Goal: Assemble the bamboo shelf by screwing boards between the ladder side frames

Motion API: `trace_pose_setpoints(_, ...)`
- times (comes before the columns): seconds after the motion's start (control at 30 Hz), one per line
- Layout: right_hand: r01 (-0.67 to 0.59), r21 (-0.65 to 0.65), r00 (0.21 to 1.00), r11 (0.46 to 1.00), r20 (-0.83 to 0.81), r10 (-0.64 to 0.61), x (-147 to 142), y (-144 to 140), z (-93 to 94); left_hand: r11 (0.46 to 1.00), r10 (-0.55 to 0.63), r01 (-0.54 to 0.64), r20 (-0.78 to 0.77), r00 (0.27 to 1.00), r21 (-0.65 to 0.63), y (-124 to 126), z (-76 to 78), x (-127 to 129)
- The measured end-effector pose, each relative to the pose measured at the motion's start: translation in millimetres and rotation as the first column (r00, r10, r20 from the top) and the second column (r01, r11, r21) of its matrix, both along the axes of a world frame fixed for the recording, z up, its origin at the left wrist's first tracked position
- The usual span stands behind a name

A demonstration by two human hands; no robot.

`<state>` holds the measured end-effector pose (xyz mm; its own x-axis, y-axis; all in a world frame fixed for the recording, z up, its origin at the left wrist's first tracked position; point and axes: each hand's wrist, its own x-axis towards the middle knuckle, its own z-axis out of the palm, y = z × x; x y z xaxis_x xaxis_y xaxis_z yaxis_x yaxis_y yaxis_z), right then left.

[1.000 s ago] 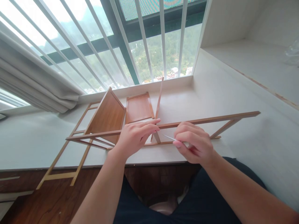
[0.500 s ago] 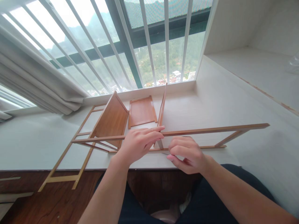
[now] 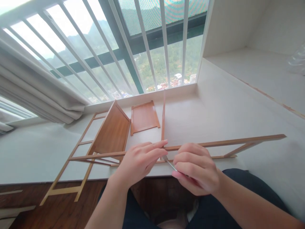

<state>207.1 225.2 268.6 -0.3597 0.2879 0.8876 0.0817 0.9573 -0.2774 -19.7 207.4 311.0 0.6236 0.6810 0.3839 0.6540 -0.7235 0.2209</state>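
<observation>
Hands: two, left (image 3: pixel 139 160) and right (image 3: pixel 196 170)
Metal tools: one (image 3: pixel 168 163)
Wooden frames: two (image 3: pixel 214 144) (image 3: pixel 71 165)
Wooden panels: two (image 3: pixel 111 132) (image 3: pixel 144 117)
Curtains: one (image 3: pixel 35 92)
</observation>
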Motion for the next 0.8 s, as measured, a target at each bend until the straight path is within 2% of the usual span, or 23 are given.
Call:
trace_pose_setpoints(0.07, 0.071, -0.006, 0.997, 0.997, 0.032, -0.071, 2.1, -4.4, 4.3, 1.0, -0.009, 0.009, -0.006, 1.0, -0.007, -2.8, 0.2, -1.3)
trace_pose_setpoints(0.17, 0.105, -0.017, 0.993, 0.994, 0.059, -0.104, 2.3, -8.0, 9.0, 1.0, -0.014, 0.013, -0.006, 1.0, -0.008, -5.8, -0.2, -2.8)
trace_pose_setpoints(0.33, 0.074, -0.057, 0.992, 0.996, 0.107, -0.068, 1.6, -3.2, 10.3, 0.999, 0.021, -0.021, 0.02, 1.0, -0.034, -4.3, -4.0, -2.3)
trace_pose_setpoints(0.47, 0.036, -0.026, 0.988, 0.999, 0.151, -0.031, 4.4, -0.8, 5.5, 0.995, 0.061, -0.053, 0.084, 0.995, -0.09, -4.4, -6.5, 3.1)
trace_pose_setpoints(0.63, 0.054, -0.062, 0.994, 0.997, 0.093, -0.048, 9.4, 3.8, -5.9, 0.99, 0.086, -0.071, 0.126, 0.988, -0.124, -4.9, -11.3, 8.8)
trace_pose_setpoints(0.73, 0.153, -0.189, 0.987, 0.97, -0.019, -0.159, 12.7, 18.0, -25.2, 0.993, 0.084, -0.073, 0.119, 0.989, -0.093, -1.9, -15.3, 7.3)
trace_pose_setpoints(0.77, 0.197, -0.335, 0.973, 0.921, -0.047, -0.225, 13.7, 22.4, -35.5, 0.996, 0.066, -0.058, 0.117, 0.991, -0.073, -0.8, -16.3, 6.3)
trace_pose_setpoints(0.8, 0.178, -0.498, 0.942, 0.849, -0.165, -0.294, 14.7, 25.5, -47.5, 0.998, 0.04, -0.034, 0.122, 0.992, -0.045, 0.2, -17.1, 5.1)
